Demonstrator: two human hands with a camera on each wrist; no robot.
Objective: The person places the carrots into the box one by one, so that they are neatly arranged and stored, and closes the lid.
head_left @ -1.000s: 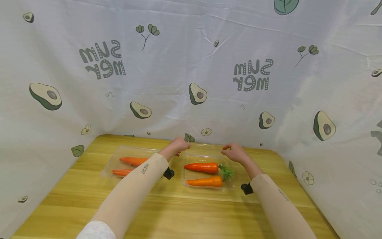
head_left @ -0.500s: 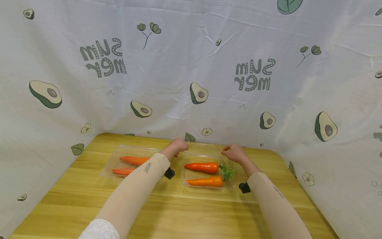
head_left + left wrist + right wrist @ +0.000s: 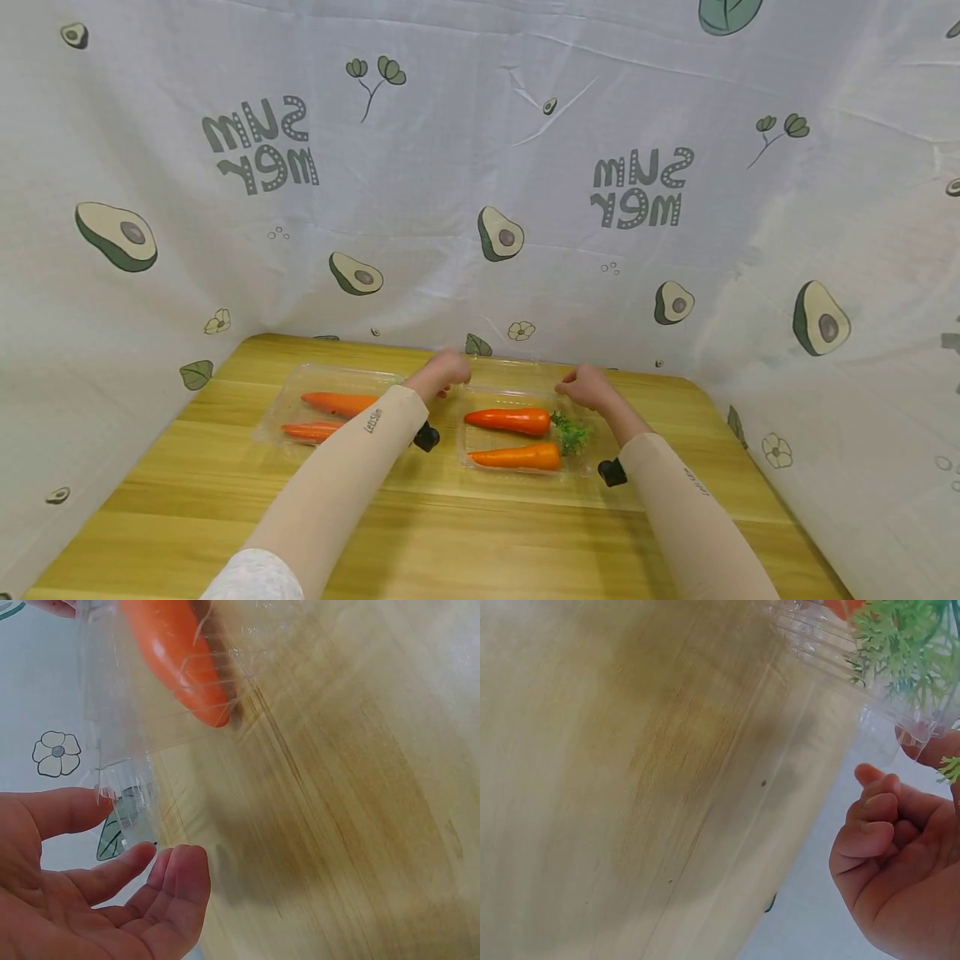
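Note:
A clear hinged plastic box (image 3: pixel 462 450) holds a red carrot (image 3: pixel 510 420) and an orange carrot (image 3: pixel 517 457), with green leafy tops (image 3: pixel 572 433) at their right end. Its see-through lid (image 3: pixel 504 372) stands raised at the back. My left hand (image 3: pixel 447 368) pinches the lid's left corner; in the left wrist view, thumb and forefinger (image 3: pixel 127 866) lie at the plastic edge, other fingers loosely curled. At the right corner, my right hand (image 3: pixel 588 386) pinches the lid too. The right wrist view shows the thumb (image 3: pixel 930 750) behind clear plastic and the remaining fingers curled.
Left of it, a second clear plastic box (image 3: pixel 279 408) holds carrots (image 3: pixel 337 404), partly covered by my left forearm. Both boxes lie on a wooden table (image 3: pixel 450 542). A white curtain (image 3: pixel 420 167) with avocado prints hangs behind the table's back edge.
My left fingertips have lowered slightly at the lid's corner. My right thumb and fingers have drawn closer together. The boxes and carrots stay in place.

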